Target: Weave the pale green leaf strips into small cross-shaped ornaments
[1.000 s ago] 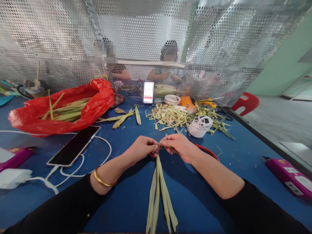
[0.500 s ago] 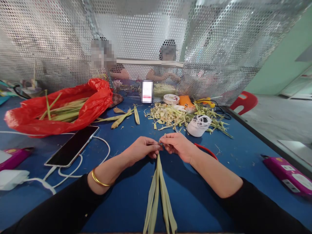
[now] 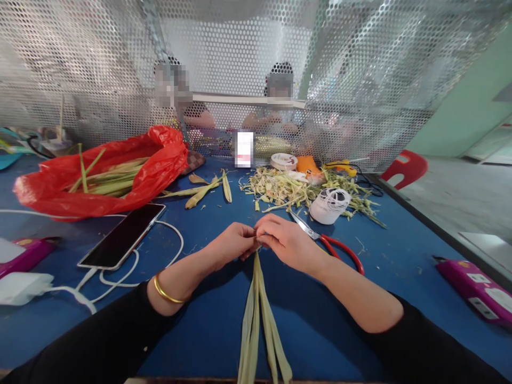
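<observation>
A bundle of long, pale green corn husk strips (image 3: 252, 314) hangs from my fingertips and fans out toward the table's near edge. My left hand (image 3: 232, 242), with a gold bangle on the wrist, is closed in a pinch around the bundle's gathered top. Right against it, my right hand (image 3: 290, 242) is closed too, thumb and fingers pressed together at that same top end. What lies between the right fingertips is hidden. Red-handled scissors (image 3: 346, 249) lie just beyond my right hand, and a white spool of cord (image 3: 326, 208) stands behind them.
A red plastic bag (image 3: 48, 197) of husks sits at left, beside a phone (image 3: 124, 237) with a white cable. Husk scraps (image 3: 276, 189) are heaped at the back, near a tape roll (image 3: 284, 161). A purple power strip (image 3: 476, 288) lies right. People sit behind the perforated screen (image 3: 240, 53).
My right hand has moved left and closed in over the left fingertips, covering the bundle's top. More of the scissors shows. The whole view has shifted slightly.
</observation>
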Available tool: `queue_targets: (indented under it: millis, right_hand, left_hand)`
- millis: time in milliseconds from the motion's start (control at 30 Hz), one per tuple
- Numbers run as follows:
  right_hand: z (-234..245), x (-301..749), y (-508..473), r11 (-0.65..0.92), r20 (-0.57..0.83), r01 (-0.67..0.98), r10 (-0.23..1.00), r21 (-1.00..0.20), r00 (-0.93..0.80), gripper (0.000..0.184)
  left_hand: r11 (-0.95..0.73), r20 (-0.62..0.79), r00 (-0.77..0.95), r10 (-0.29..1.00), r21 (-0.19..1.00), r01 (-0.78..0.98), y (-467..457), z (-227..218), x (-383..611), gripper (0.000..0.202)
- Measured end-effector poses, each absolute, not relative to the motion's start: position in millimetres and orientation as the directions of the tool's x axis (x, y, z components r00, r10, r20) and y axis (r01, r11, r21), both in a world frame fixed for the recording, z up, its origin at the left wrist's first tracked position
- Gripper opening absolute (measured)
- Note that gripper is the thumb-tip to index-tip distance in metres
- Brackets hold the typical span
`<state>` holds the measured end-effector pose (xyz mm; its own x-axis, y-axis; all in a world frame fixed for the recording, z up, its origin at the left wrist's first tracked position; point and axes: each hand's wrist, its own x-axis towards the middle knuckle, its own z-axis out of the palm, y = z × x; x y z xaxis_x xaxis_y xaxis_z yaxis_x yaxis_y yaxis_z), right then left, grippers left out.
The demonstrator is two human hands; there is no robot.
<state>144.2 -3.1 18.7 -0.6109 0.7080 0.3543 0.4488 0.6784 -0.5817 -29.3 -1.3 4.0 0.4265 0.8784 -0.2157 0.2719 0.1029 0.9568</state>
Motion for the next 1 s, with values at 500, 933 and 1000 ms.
queue_targets:
  millis: [500,933,1000]
  right_hand:
    - [16,143,3,0.412,0.202,0.624,0.902,-0.664,-0.381,0.014]
    - [23,156,12,0.197,-0.035,0.499,0.908,-0.844,-0.417,0.021]
    - [21,155,11,0.236,-0.031,0.533,0.895,-0.813,-0.444,0.017]
  left_hand:
    - [0.043,-0.209,0.519,0.829,0.949,0.313,-4,12,-30,0.021]
    - [0.102,-0.198,0.411,0.890,0.964,0.245,-1,4,-31,0.029]
    - [0.099,-0.185,0.407,0.895,0.970,0.224,0,1,-32,0.029]
